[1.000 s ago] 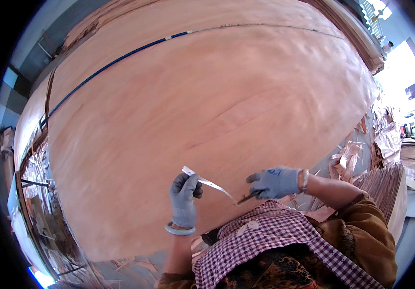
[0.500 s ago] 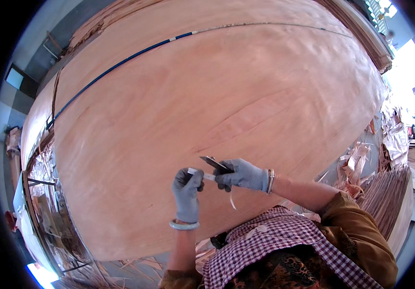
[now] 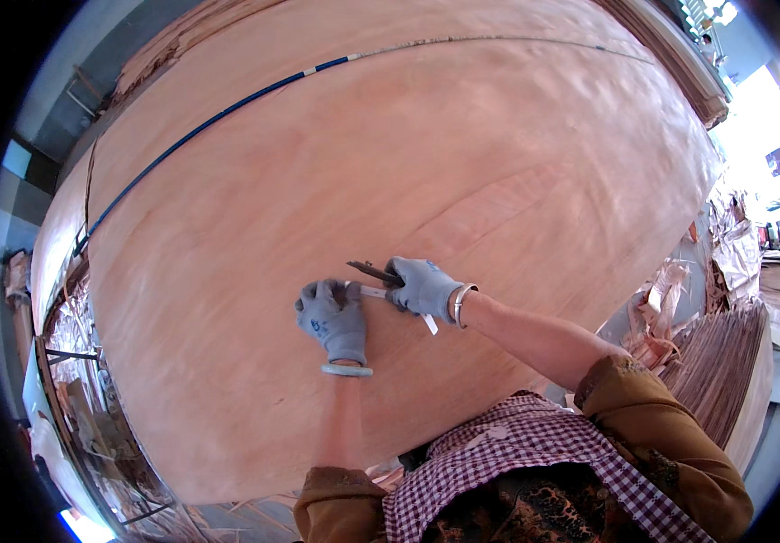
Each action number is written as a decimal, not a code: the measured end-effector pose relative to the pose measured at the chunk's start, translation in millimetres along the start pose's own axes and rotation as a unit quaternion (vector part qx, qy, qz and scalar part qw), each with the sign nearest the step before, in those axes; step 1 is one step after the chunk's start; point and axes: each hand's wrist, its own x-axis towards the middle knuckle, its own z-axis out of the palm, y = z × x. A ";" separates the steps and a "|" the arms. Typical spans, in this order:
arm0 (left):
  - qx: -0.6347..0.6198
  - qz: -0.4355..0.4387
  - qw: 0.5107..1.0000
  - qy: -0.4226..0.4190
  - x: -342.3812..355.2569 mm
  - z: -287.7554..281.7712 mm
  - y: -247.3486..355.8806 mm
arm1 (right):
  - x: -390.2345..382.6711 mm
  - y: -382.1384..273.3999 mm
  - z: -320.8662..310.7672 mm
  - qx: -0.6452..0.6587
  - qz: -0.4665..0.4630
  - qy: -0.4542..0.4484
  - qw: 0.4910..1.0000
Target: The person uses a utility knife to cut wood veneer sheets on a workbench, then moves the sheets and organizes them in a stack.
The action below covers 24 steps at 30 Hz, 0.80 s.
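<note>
Head view shows the left hand (image 3: pixel 332 319), in a grey glove, with its fingers bent closely around one end of a narrow white strip (image 3: pixel 373 291), while the gloved right hand (image 3: pixel 423 287) has its fingers closed on a slim dark tool (image 3: pixel 374 272) whose tip points left, just above the strip. Running between the two hands, the strip passes at the right hand's fingers and its free end sticks out below them, over a broad pinkish-brown wood sheet (image 3: pixel 254 362); whether either hand touches that sheet, I cannot tell. Farther off, a blue rod (image 3: pixel 214 120) lies across the wood.
</note>
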 end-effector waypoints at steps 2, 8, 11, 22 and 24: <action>-0.064 0.046 0.997 0.023 -2.9 5.4 -18.4 | 1.3 0.1 1.5 -0.002 -0.010 0.007 1.000; 0.033 0.338 0.939 -0.060 -24.0 -18.2 -13.9 | -6.7 -1.8 -8.6 0.028 0.010 0.001 1.000; 0.059 0.347 0.929 -0.112 -20.9 -28.8 -6.5 | -4.8 4.4 -4.2 -0.092 -0.046 0.041 0.994; 0.142 0.376 0.908 -0.120 -25.7 -26.3 -8.1 | -79.5 34.1 -48.2 0.076 -0.056 -0.144 0.985; 0.111 0.370 0.908 -0.160 -20.8 -29.3 -1.3 | -75.0 87.5 -84.1 0.157 -0.044 -0.067 0.984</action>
